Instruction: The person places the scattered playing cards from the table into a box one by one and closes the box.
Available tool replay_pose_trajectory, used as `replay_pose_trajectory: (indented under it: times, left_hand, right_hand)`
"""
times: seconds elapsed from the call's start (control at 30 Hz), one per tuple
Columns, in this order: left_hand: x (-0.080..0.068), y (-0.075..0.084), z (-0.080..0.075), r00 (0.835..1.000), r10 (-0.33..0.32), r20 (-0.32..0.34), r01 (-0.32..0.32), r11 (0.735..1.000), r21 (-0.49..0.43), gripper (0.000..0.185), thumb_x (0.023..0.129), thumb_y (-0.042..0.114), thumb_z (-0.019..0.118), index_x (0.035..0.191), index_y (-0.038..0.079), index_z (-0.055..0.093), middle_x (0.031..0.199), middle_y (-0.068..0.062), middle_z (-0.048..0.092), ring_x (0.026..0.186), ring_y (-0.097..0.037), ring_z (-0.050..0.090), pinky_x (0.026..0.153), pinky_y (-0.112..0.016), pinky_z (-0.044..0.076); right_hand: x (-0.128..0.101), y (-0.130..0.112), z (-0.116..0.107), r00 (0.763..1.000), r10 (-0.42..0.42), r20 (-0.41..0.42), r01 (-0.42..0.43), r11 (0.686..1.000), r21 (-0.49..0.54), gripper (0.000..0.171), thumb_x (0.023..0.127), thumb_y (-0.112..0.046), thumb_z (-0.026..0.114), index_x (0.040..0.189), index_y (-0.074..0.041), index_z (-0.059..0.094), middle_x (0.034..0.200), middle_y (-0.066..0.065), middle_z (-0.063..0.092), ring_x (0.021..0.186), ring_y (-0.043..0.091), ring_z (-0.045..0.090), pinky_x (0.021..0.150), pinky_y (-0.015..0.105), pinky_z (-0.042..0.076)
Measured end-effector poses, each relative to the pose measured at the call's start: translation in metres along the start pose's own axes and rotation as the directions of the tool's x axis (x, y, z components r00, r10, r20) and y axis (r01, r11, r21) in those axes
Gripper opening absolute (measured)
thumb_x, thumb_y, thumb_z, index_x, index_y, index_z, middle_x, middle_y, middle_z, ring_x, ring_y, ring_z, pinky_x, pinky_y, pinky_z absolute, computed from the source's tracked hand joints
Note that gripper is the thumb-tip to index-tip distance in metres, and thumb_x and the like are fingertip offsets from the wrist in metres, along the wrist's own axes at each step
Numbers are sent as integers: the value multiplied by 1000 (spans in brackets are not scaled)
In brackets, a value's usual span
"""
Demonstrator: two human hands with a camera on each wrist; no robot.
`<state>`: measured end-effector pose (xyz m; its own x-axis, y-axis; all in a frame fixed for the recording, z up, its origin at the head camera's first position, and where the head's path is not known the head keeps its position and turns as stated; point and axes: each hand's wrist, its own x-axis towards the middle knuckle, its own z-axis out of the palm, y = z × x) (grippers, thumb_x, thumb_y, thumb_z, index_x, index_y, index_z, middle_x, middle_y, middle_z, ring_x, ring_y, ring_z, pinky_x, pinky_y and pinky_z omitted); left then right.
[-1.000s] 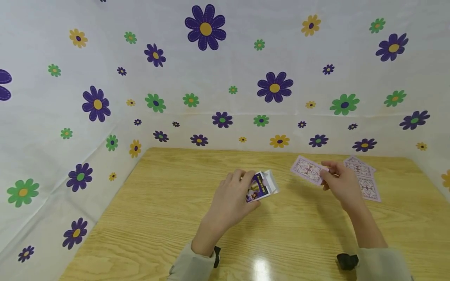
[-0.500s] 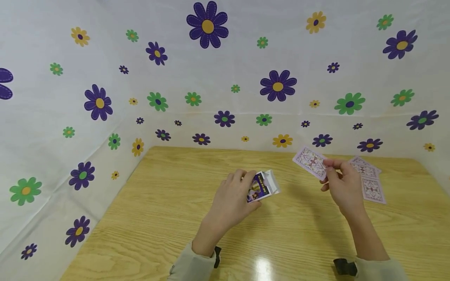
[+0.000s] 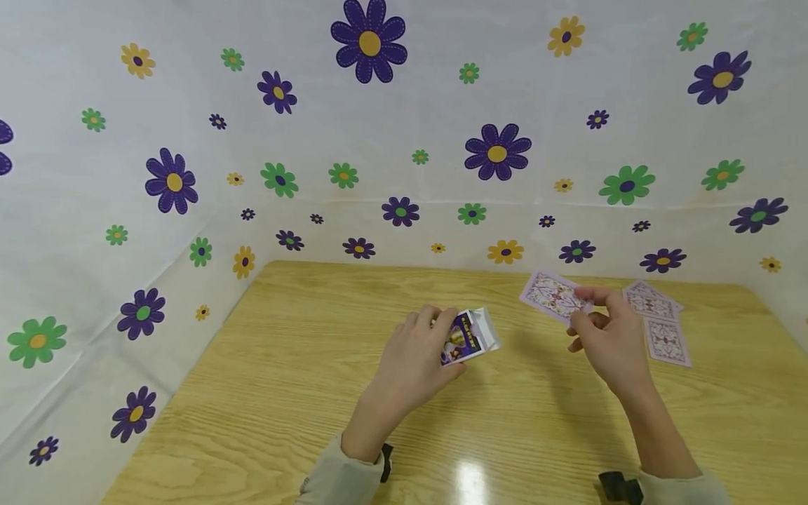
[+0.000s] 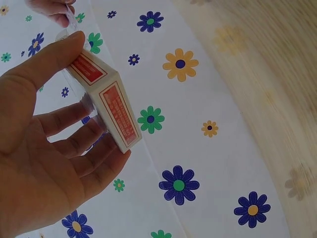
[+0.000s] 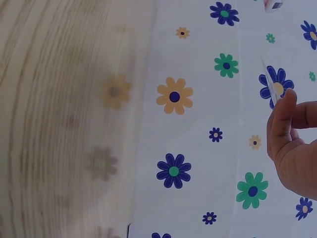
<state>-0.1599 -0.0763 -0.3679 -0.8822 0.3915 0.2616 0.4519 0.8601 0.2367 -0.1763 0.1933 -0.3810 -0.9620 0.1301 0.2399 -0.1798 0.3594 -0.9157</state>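
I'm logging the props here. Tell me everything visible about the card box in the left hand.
The card box is a small cardboard carton, purple printed on the face, with red-framed panels on its side and end in the left wrist view. Its pale top flap stands open. The left hand grips it, tilted, above the wooden table.

My light wooden surface [image 3: 303,393], glossy with a bright light glare near me, enclosed by white sheeting [image 3: 404,126] printed with purple, green and yellow flowers.
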Motion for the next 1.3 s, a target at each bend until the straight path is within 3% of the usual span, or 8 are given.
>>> replay_pose_trajectory:
  times: [0.17, 0.43, 0.6, 0.87, 1.3]
  left_hand:
    - [0, 0, 1, 1000, 4, -5, -4, 1000, 5, 77, 78, 35, 85, 142, 11, 49, 126, -10, 57, 111, -28, 58, 93, -42, 52]
    - [-1, 2, 3, 1000, 18, -10, -18, 1000, 11, 77, 78, 35, 85, 142, 10, 49, 125, -10, 56, 112, -28, 58, 92, -41, 52]
    - [-1, 2, 3, 1000, 20, -7, -20, 1000, 15, 78, 78, 35, 86, 142, 10, 49, 126, -10, 56, 113, -29, 57, 92, -41, 52]
    - [-1, 4, 3, 999, 37, -10, -36, 999, 29, 77, 78, 36, 85, 142, 10, 50, 125, -11, 57, 111, -28, 59, 91, -40, 53]
    - [-2, 5, 2, 998, 55, -12, -54, 997, 56, 78, 78, 37, 85, 142, 11, 49, 124, -10, 57, 107, -26, 59, 87, -38, 53]
  right_hand:
    - [-3, -7, -1, 999, -30, 24, 30, 1000, -7, 37, 97, 0, 48, 134, 2, 51, 100, 12, 51, 58, 11, 54, 52, 23, 51]
    - [-10, -19, -2, 994, -98, 47, 97, 995, 19, 30, 99, -1, 50, 128, 0, 59, 85, 10, 52, 57, 10, 48, 41, 24, 37]
    - [-15, -26, 0, 991, -126, 56, 124, 992, 29, 26, 100, -3, 51, 123, -1, 62, 66, 6, 51, 51, 10, 43, 36, 28, 31]
    - [-21, -28, 7, 979, -181, 90, 179, 984, 26, 25, 101, -2, 52, 123, 1, 64, 69, 9, 53, 52, 13, 47, 39, 24, 35]
    - [-26, -28, 17, 970, -186, 157, 184, 982, 27, 24, 101, 0, 51, 121, 3, 65, 68, 11, 55, 51, 12, 47, 40, 23, 39]
